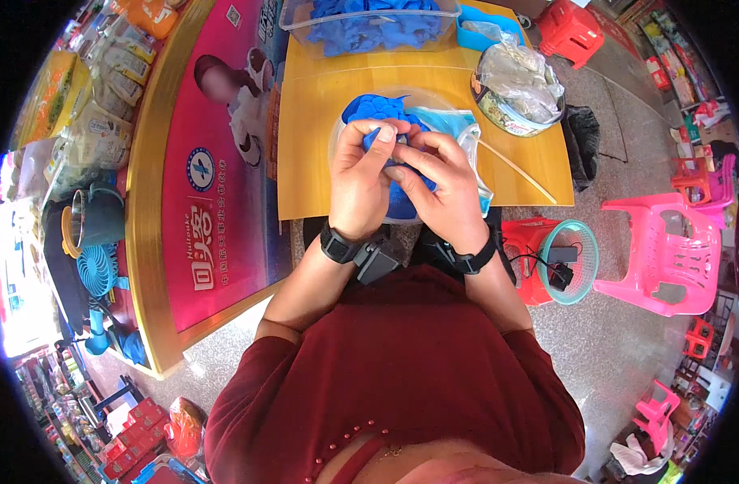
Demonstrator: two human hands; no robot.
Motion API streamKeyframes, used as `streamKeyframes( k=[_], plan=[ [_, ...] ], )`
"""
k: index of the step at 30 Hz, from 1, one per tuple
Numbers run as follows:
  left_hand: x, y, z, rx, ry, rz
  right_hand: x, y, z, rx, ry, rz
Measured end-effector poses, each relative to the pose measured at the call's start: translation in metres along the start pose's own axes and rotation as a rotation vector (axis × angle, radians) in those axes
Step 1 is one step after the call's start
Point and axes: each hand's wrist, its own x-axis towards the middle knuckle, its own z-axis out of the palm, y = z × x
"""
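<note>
My left hand (369, 165) and my right hand (426, 177) meet at the middle of the head view, fingers closed round a small blue piece (373, 139), mostly hidden by them. Just behind and under my hands is a round translucent container (343, 115) with a pile of blue pieces (369, 106). Beside it lie a light-blue and white item (462, 127) and a thin wooden stick (519, 169). All stand on a yellow wooden table (305, 161).
A large clear bin (293, 16) of blue pieces, a light-blue box (474, 32) and a round tub (515, 101) with plastic bags occupy the table. Right are a pink chair (668, 282) and green basket (587, 250); left, a counter with a printed panel (192, 274).
</note>
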Motion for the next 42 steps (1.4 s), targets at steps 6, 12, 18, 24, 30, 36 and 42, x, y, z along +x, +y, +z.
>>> streamKeyframes(
  k=[6, 12, 18, 24, 30, 36, 42],
  plan=[
    [0.004, -0.003, -0.005, 0.15, -0.075, 0.174, -0.003, 0.007, 0.0, 0.085, 0.086, 0.062],
    [0.007, 0.01, -0.005, -0.101, 0.045, 0.107, -0.002, -0.001, -0.003, 0.179, 0.08, 0.175],
    [0.002, 0.007, -0.008, 0.051, -0.053, 0.052, -0.003, 0.001, -0.006, 0.153, 0.155, 0.135],
    [0.0, 0.006, -0.019, 0.382, -0.112, 0.046, -0.007, 0.0, -0.013, 0.146, 0.188, 0.015],
    [0.002, 0.006, -0.02, 0.13, -0.032, 0.05, -0.007, 0.005, -0.017, 0.148, 0.186, -0.058],
    [0.0, 0.005, -0.012, 0.192, -0.12, 0.234, -0.009, -0.002, -0.02, 0.344, 0.228, 0.258],
    [-0.003, 0.004, -0.008, 0.122, -0.041, -0.032, -0.011, 0.004, -0.015, 0.507, 0.251, 0.277]
  ],
)
